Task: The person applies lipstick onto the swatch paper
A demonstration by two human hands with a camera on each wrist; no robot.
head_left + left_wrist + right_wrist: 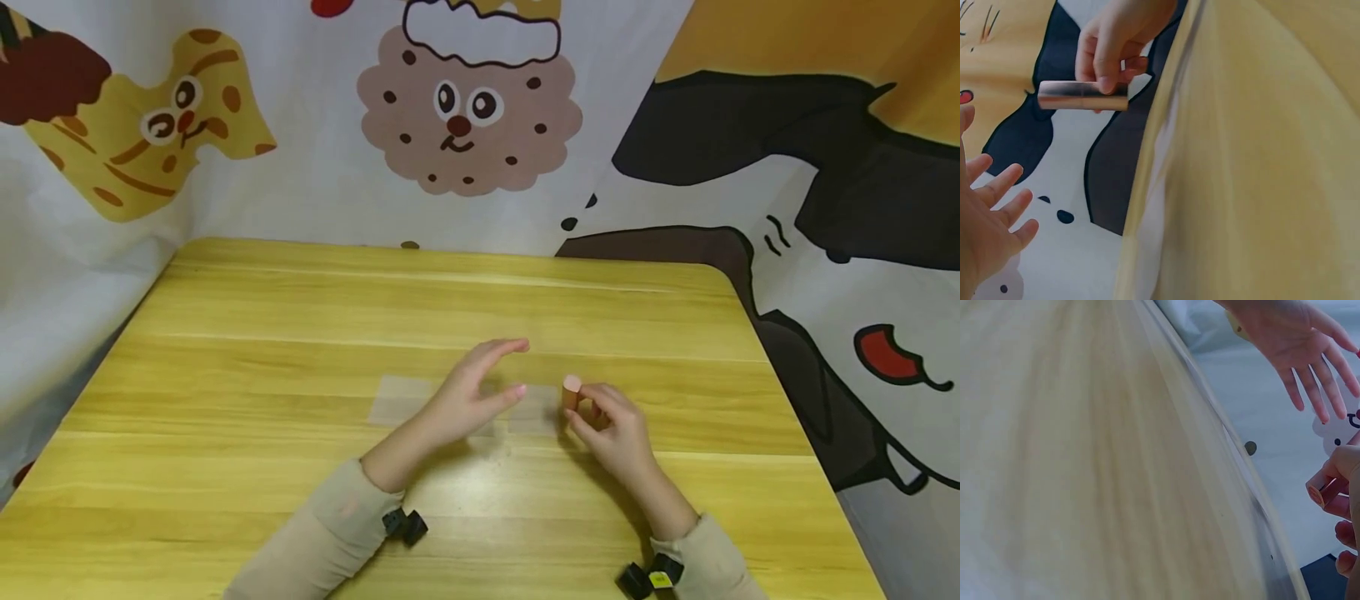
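the right hand (611, 429) pinches a small copper-coloured tube (572, 392), something like a lipstick, holding it upright just above the wooden table (300, 333). in the left wrist view the tube (1083, 95) shows as a short metallic cylinder held by its near end between thumb and fingertips (1107, 78). the left hand (468, 396) hangs just beside it, released, fingers straight and spread, holding nothing; it hovers over a clear plastic sheet (401, 400) lying flat on the table.

the step in hand looks like handling the tube above the sheet, with the free hand ready to meet it. any next move would call for a steady grip on the tube, since it is slim and smooth and could slip or roll.

there is plenty of open tabletop on every side of the hands. the right edge of the table is nearer than the left, and printed cloth (465, 108) hangs behind and to the sides.
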